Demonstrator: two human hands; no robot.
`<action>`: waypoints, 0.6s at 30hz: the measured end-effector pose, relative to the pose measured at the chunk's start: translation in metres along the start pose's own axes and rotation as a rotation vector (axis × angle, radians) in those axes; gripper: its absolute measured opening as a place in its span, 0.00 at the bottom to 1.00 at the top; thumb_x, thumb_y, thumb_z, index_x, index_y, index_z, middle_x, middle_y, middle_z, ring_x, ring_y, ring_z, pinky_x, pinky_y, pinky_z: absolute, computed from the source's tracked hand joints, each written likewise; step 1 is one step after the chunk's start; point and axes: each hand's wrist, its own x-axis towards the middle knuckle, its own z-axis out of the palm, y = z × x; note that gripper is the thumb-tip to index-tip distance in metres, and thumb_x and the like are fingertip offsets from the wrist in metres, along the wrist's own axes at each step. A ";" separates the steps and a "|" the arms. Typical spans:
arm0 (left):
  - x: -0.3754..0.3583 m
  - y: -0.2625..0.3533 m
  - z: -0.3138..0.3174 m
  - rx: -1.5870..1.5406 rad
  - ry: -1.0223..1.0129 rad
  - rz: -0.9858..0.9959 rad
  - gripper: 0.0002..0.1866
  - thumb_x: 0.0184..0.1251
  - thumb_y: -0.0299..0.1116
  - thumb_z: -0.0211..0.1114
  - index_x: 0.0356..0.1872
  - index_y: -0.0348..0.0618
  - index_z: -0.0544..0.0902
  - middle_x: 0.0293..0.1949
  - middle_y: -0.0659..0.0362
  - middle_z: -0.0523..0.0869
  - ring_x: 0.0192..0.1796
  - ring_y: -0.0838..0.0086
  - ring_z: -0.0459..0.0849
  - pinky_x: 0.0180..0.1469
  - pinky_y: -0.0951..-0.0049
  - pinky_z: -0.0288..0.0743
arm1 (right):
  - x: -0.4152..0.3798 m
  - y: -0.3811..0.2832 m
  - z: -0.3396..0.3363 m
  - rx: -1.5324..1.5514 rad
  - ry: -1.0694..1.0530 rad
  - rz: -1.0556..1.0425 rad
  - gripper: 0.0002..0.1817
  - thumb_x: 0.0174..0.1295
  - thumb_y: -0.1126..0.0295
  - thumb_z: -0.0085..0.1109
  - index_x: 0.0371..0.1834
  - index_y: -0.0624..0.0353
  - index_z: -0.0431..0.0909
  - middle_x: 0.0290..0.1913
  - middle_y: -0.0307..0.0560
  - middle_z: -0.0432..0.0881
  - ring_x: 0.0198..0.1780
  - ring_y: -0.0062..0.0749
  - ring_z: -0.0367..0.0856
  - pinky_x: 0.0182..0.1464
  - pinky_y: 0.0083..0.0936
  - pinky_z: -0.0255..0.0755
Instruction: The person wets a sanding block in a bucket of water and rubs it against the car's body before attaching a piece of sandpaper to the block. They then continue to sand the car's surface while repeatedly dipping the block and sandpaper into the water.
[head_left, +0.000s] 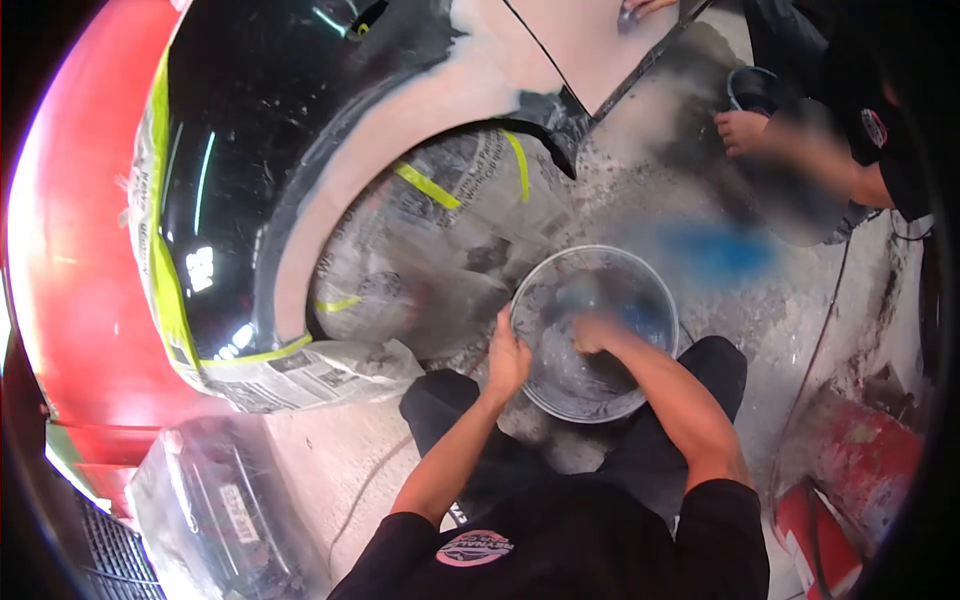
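Note:
Between my knees stands a round bucket [597, 415] with a pale rim and greyish, murky contents. My left hand [509, 354] is closed on the left side of the bucket's rim. My right hand [593, 333] reaches down inside the bucket with its fingers curled; whatever they hold, if anything, is hidden and blurred. Ahead of my hands is a car fender [400, 125], black with a sanded, pale pinkish band around the wheel arch. Newspaper [400, 235] held with yellow tape fills the wheel opening.
At the upper right, a co-worker's hand [741, 132] is beside a dark container [755, 90]. Another person's hand [650, 7] touches the pale panel at the top. A plastic-wrapped car part [225, 510] lies lower left. Red containers [820, 540] stand lower right, near a cable [815, 360] on the floor.

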 end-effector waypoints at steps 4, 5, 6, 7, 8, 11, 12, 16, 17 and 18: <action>0.038 0.002 -0.013 0.138 -0.201 -0.107 0.33 0.72 0.27 0.62 0.77 0.34 0.66 0.52 0.29 0.88 0.59 0.32 0.86 0.64 0.41 0.77 | -0.033 0.005 -0.031 0.395 0.176 0.052 0.22 0.64 0.61 0.70 0.59 0.59 0.91 0.58 0.63 0.91 0.60 0.58 0.90 0.63 0.46 0.81; 0.046 -0.001 -0.010 0.135 -0.204 -0.101 0.33 0.72 0.27 0.62 0.77 0.34 0.66 0.52 0.29 0.88 0.59 0.32 0.86 0.64 0.41 0.77 | -0.051 -0.004 -0.050 0.394 0.181 0.057 0.22 0.64 0.61 0.70 0.59 0.59 0.91 0.58 0.63 0.91 0.60 0.58 0.90 0.63 0.46 0.81; 0.054 -0.006 -0.005 0.143 -0.163 -0.031 0.31 0.73 0.29 0.64 0.75 0.34 0.69 0.50 0.30 0.89 0.58 0.32 0.86 0.63 0.41 0.77 | -0.068 -0.018 -0.074 0.607 0.346 -0.005 0.22 0.65 0.60 0.71 0.59 0.61 0.90 0.59 0.64 0.90 0.60 0.59 0.89 0.62 0.47 0.81; 0.061 -0.010 -0.001 0.150 -0.119 0.036 0.29 0.74 0.32 0.65 0.73 0.33 0.72 0.49 0.31 0.90 0.57 0.33 0.87 0.62 0.41 0.78 | -0.073 -0.027 -0.088 0.817 0.511 -0.073 0.23 0.66 0.58 0.71 0.59 0.62 0.89 0.60 0.65 0.89 0.60 0.60 0.89 0.62 0.47 0.80; 0.062 -0.014 0.004 0.151 -0.109 0.037 0.29 0.74 0.32 0.65 0.73 0.33 0.72 0.49 0.31 0.90 0.57 0.33 0.87 0.62 0.41 0.78 | -0.058 -0.028 -0.093 0.799 0.779 -0.143 0.24 0.68 0.58 0.71 0.61 0.63 0.87 0.59 0.65 0.89 0.60 0.60 0.88 0.62 0.46 0.80; 0.058 -0.016 0.007 0.097 -0.006 0.012 0.25 0.75 0.32 0.65 0.70 0.37 0.78 0.52 0.33 0.90 0.58 0.34 0.87 0.62 0.41 0.79 | 0.002 -0.046 -0.146 0.740 1.393 -0.215 0.27 0.72 0.61 0.69 0.69 0.63 0.80 0.61 0.63 0.86 0.61 0.59 0.86 0.65 0.44 0.78; 0.058 -0.010 0.004 0.093 0.011 0.019 0.25 0.75 0.32 0.65 0.70 0.37 0.78 0.52 0.33 0.90 0.58 0.34 0.87 0.62 0.41 0.79 | 0.013 -0.058 -0.178 0.715 1.459 -0.231 0.26 0.73 0.63 0.68 0.70 0.63 0.80 0.62 0.62 0.85 0.62 0.60 0.84 0.67 0.45 0.77; 0.055 0.001 -0.002 0.092 -0.071 -0.069 0.24 0.76 0.30 0.65 0.70 0.37 0.78 0.51 0.32 0.90 0.58 0.34 0.87 0.61 0.41 0.78 | 0.043 -0.129 -0.282 0.387 1.795 -0.349 0.26 0.68 0.70 0.67 0.70 0.58 0.80 0.66 0.64 0.80 0.68 0.63 0.77 0.71 0.54 0.71; 0.054 -0.003 0.001 0.070 -0.050 -0.033 0.23 0.76 0.30 0.64 0.69 0.37 0.78 0.50 0.32 0.90 0.56 0.34 0.88 0.60 0.40 0.79 | 0.050 -0.146 -0.296 0.293 1.833 -0.408 0.27 0.67 0.70 0.67 0.71 0.55 0.80 0.67 0.64 0.79 0.67 0.63 0.77 0.71 0.55 0.71; 0.054 -0.005 0.002 0.049 -0.029 0.002 0.22 0.76 0.29 0.64 0.68 0.37 0.78 0.48 0.32 0.90 0.54 0.34 0.88 0.59 0.40 0.79 | 0.053 -0.164 -0.302 0.153 1.862 -0.381 0.28 0.65 0.72 0.67 0.71 0.53 0.82 0.66 0.64 0.80 0.67 0.60 0.78 0.70 0.55 0.72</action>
